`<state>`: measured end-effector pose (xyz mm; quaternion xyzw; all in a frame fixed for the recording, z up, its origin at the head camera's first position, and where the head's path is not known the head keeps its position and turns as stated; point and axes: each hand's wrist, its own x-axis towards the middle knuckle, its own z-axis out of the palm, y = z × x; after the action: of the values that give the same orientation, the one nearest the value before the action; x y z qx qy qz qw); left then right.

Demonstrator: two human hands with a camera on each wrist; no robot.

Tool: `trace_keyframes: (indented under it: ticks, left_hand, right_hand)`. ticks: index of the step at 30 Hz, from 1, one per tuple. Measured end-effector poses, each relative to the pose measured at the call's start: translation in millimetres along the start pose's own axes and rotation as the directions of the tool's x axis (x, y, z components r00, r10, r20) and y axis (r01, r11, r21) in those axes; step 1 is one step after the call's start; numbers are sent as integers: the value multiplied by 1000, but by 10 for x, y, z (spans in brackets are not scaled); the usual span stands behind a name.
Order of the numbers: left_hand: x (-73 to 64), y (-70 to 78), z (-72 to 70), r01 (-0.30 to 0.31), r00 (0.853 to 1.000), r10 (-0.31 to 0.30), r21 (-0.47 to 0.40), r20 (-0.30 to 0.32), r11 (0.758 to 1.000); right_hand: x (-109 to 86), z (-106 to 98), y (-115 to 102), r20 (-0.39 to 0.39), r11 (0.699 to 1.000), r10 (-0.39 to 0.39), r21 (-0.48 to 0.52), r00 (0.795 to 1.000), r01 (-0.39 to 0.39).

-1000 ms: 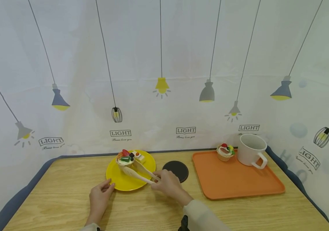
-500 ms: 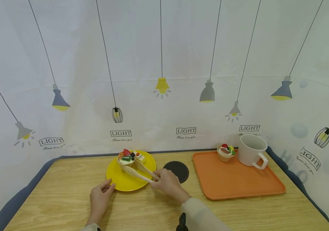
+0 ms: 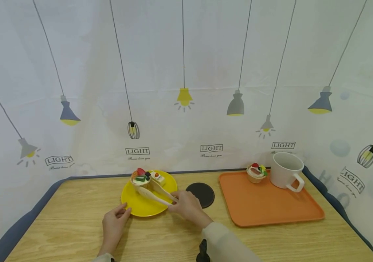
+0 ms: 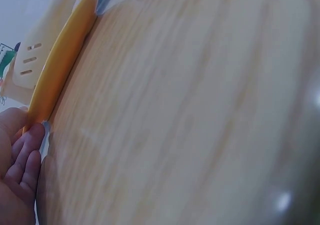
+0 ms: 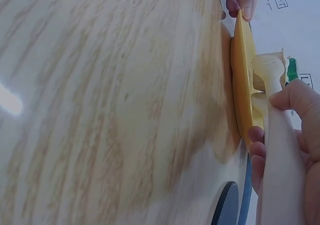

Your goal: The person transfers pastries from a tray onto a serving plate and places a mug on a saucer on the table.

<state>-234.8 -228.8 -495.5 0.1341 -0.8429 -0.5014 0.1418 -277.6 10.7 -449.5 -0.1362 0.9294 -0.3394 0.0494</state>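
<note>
A fruit tart (image 3: pixel 140 180) with a strawberry and green slices on cream stands on the yellow plate (image 3: pixel 142 208). Tongs (image 3: pixel 154 197) in pale cream, with slotted ends, have their two tips on either side of its cup. My right hand (image 3: pixel 188 207) grips the tongs near the plate's right edge; in the right wrist view the thumb presses on one arm (image 5: pixel 282 150). At the plate's near left rim my left hand (image 3: pixel 115 222) pinches the edge, thumb above and fingers below. A small white cake (image 3: pixel 157 177) sits behind the tart, on the same plate.
Right of the plate lies a round black coaster (image 3: pixel 201 195), partly behind my right hand. Farther right, an orange tray (image 3: pixel 268 205) holds another fruit tart (image 3: pixel 256 174) and a white mug (image 3: pixel 286 171). A printed curtain (image 3: pixel 186 127) hangs behind the table.
My right hand, the tongs and the tart between their tips have shifted slightly to the left. The left hand has stayed at the plate's rim.
</note>
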Motion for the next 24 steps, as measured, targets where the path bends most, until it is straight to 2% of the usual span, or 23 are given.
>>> trace_keyframes:
  ticks: [13,24]
  left_hand:
    - [-12,11,-12,6,1000,-6,-15,16,1000]
    - [-13,4,-4,8,1000,-8,-18,1,1000]
  right_hand:
    - [8,8,-46,-15,999,34,-34,999,-34]
    - [33,59,-128,-57,994,78,-78,995,-82]
